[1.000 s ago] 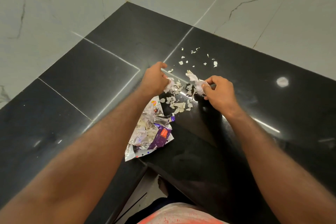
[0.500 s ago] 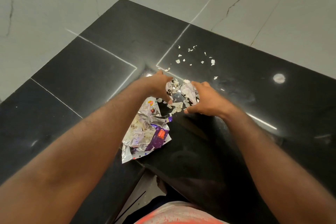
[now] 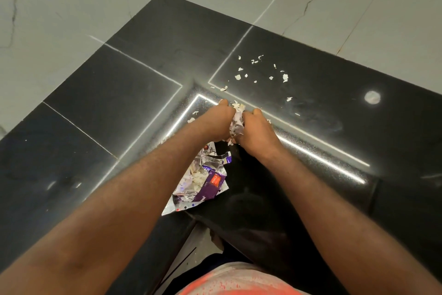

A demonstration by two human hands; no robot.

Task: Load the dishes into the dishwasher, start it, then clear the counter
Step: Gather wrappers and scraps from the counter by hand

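My left hand [image 3: 215, 122] and my right hand [image 3: 256, 132] are pressed together over the black counter [image 3: 119, 93], cupping a heap of white scraps [image 3: 236, 122] between them. Just below the hands lies a torn silver and purple wrapper [image 3: 203, 180], spread flat near the counter's front edge, with a few white scraps on it. More loose scraps [image 3: 263, 72] lie scattered farther back on the counter, and a few sit close to the hands.
The counter forms an inner corner against white marbled wall tiles [image 3: 71, 7]. Its front edge drops off just below the wrapper, where floor [image 3: 191, 247] shows. A round light reflection [image 3: 372, 97] shines at the right.
Both hands have swept the spread scraps toward each other and toward the wrapper, and now squeeze them into one heap between them.
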